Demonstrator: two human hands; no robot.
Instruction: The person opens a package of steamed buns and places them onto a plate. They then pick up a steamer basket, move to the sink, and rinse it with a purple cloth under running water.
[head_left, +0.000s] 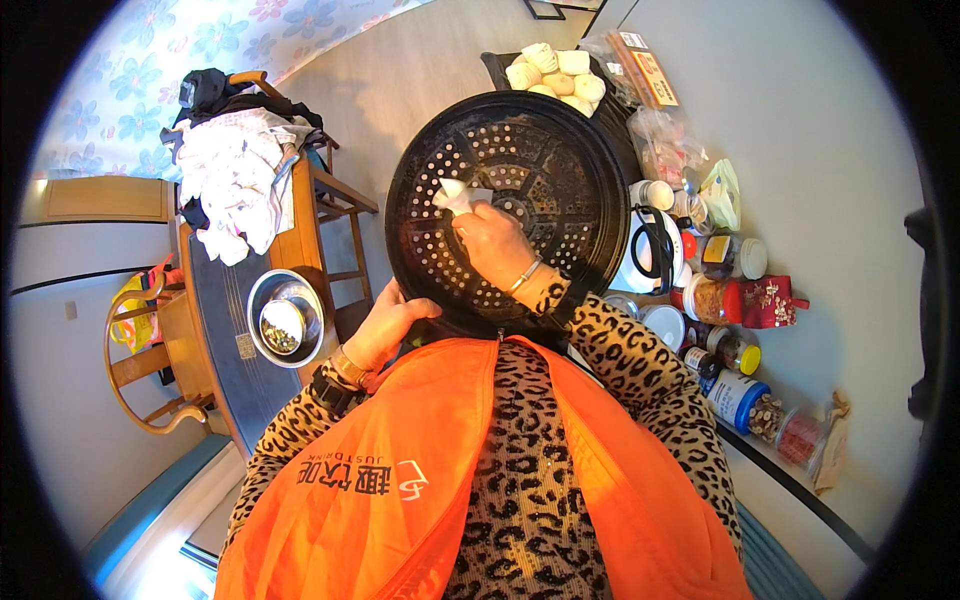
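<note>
A large round black metal steamer tray (570, 165) with rings of holes is tilted up in front of my chest. At its lower left rim, my left hand (394, 319) grips the edge, thumb on the near side. My right hand (495, 244) is over the tray's perforated base, its fingers closed on a crumpled white tissue or cloth (452, 196). Dark brownish residue marks parts of the tray's surface. Behind the tray's top rim, pale steamed buns (559, 75) lie together on something black.
To the left, a wooden table (240, 330) bears a steel bowl (255, 292) with a smaller bowl inside. Clothes (232, 165) are heaped on a wooden chair nearby. Along the right wall stand several jars (716, 300), plastic packages (660, 150) and a white appliance (637, 262) with a black handle.
</note>
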